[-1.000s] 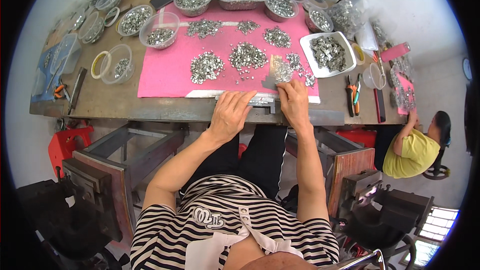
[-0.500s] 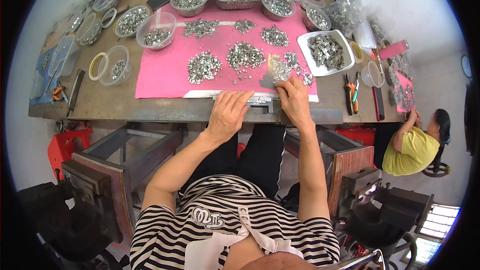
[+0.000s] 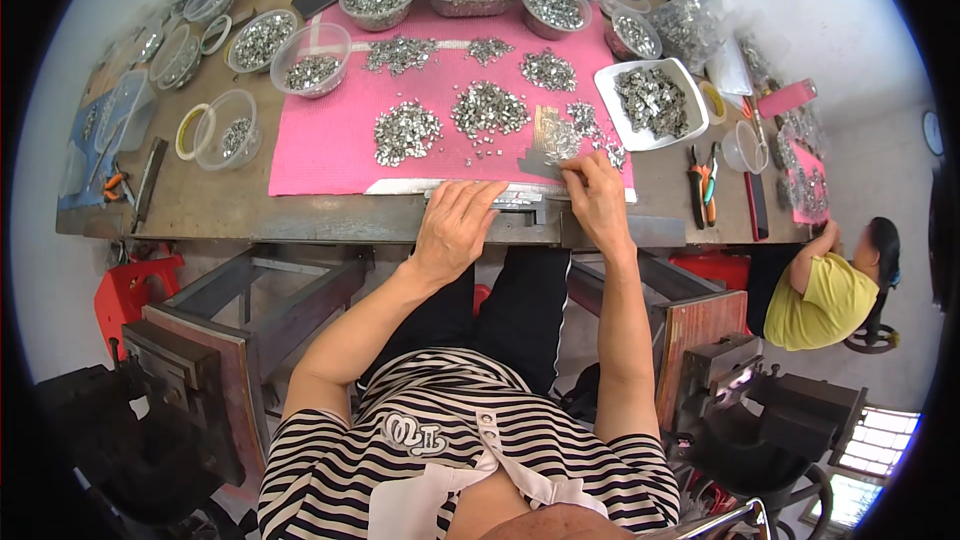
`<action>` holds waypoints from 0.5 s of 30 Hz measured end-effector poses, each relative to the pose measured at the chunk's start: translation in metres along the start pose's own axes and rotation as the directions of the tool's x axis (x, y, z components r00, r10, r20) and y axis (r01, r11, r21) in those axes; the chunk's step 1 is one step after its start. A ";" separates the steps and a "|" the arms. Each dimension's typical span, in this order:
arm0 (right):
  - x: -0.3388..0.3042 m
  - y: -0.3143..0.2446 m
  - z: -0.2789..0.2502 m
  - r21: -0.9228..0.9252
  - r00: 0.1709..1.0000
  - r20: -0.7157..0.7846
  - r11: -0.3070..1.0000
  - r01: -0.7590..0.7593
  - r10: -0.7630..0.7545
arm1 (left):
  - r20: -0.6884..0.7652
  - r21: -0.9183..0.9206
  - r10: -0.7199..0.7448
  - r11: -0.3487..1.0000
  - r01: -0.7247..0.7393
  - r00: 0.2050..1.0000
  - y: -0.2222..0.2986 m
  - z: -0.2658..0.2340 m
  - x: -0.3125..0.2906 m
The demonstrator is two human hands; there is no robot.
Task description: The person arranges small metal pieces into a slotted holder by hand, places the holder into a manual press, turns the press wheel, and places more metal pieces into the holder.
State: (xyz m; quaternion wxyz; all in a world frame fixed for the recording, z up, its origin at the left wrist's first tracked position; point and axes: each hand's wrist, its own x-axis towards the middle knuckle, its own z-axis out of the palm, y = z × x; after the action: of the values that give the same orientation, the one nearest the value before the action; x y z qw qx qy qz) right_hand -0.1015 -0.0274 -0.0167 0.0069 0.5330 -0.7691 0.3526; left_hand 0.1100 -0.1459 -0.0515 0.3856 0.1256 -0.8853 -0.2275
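Note:
My left hand (image 3: 458, 225) lies flat, fingers spread, on a narrow metal strip (image 3: 505, 198) at the front edge of the pink mat (image 3: 320, 145). Beside it, my right hand (image 3: 595, 198) pinches a small clear bag of little silver metal parts (image 3: 553, 140) and holds it just above the mat. Piles of the same silver parts (image 3: 405, 130) lie on the mat ahead of both hands.
Clear bowls of metal parts (image 3: 312, 68) and a white tray of parts (image 3: 650, 100) ring the mat on a brown workbench (image 3: 230, 205). Pliers (image 3: 703, 180) lie to the right. A person in a yellow shirt (image 3: 820, 290) sits at the bench's right end.
My hands have stayed almost still; the right hand keeps the small bag raised at the mat's front right.

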 end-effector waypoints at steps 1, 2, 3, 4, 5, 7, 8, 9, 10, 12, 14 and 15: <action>0.001 0.001 -0.001 0.000 1.000 0.002 1.000 -0.011 0.011 | 0.000 -0.001 0.001 1.000 -0.001 1.000 0.000 0.000 0.000; 0.001 0.003 -0.002 0.000 1.000 0.004 1.000 -0.023 0.023 | -0.002 0.003 0.004 1.000 -0.004 1.000 -0.001 0.000 -0.001; 0.000 0.004 -0.002 -0.001 1.000 0.003 1.000 -0.023 0.023 | -0.004 0.008 0.008 1.000 -0.008 1.000 -0.001 0.000 -0.001; -0.001 0.005 -0.001 0.004 1.000 -0.002 0.999 -0.032 0.032 | -0.005 0.008 0.007 1.000 -0.007 1.000 -0.001 0.000 -0.001; -0.002 0.005 -0.001 0.011 0.999 -0.008 0.999 -0.040 0.040 | -0.003 0.008 0.006 1.000 -0.006 1.000 -0.001 0.000 -0.001; 0.000 0.006 -0.004 -0.015 0.999 0.016 0.999 0.031 -0.031 | -0.001 0.008 0.005 1.000 -0.005 1.000 -0.001 0.000 -0.001; 0.002 0.006 -0.005 -0.039 0.994 0.041 0.994 0.102 -0.101 | -0.001 0.009 0.005 1.000 -0.005 1.000 -0.001 0.000 -0.001; 0.004 0.005 -0.008 -0.038 0.994 0.042 0.994 0.102 -0.101 | -0.002 0.010 0.004 1.000 -0.004 1.000 -0.001 -0.001 -0.001; 0.007 0.005 -0.011 -0.044 0.989 0.071 0.990 0.132 -0.129 | -0.001 0.009 0.004 1.000 -0.004 1.000 -0.001 -0.001 -0.001; 0.011 0.007 -0.012 -0.049 0.983 0.101 0.986 0.162 -0.156 | -0.005 0.013 0.008 1.000 -0.007 1.000 -0.001 0.000 -0.002; 0.014 0.009 -0.010 -0.025 0.974 0.109 0.979 0.201 -0.197 | -0.004 0.014 0.004 1.000 -0.004 1.000 0.000 0.000 -0.001; 0.014 0.011 -0.009 -0.024 0.974 0.109 0.979 0.201 -0.197 | -0.002 0.014 0.002 1.000 -0.002 1.000 0.000 0.000 -0.001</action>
State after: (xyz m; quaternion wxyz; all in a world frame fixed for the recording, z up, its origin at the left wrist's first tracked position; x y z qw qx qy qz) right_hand -0.1197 -0.0323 -0.0106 0.0106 0.6251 -0.7173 0.3076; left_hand 0.1108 -0.1453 -0.0524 0.3860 0.1278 -0.8865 -0.2208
